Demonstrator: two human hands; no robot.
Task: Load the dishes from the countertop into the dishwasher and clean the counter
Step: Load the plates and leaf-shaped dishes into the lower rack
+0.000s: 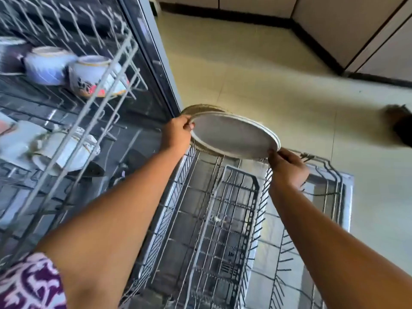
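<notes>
Single head-worn wide-angle view, aimed forward and steeply down. It looks from close above the pulled-out lower rack (223, 219), with the upper rack (66, 103) near at the left edge. Both forearms extend from the bottom edge. Floor (278, 74) fills the upper right. Motion blur softens the left side.

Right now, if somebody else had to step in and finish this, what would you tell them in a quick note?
Left hand grips the near-left rim of the white plate; right hand pinches its right rim. The plate hangs tilted over the far end of the pulled-out lower rack, with a second plate's edge showing behind it.
Done: cups already sit in the upper rack.
Left: seat this plate between the lower rack's tines, load whatever dishes remain, then wipe the counter, which is out of view.
</notes>
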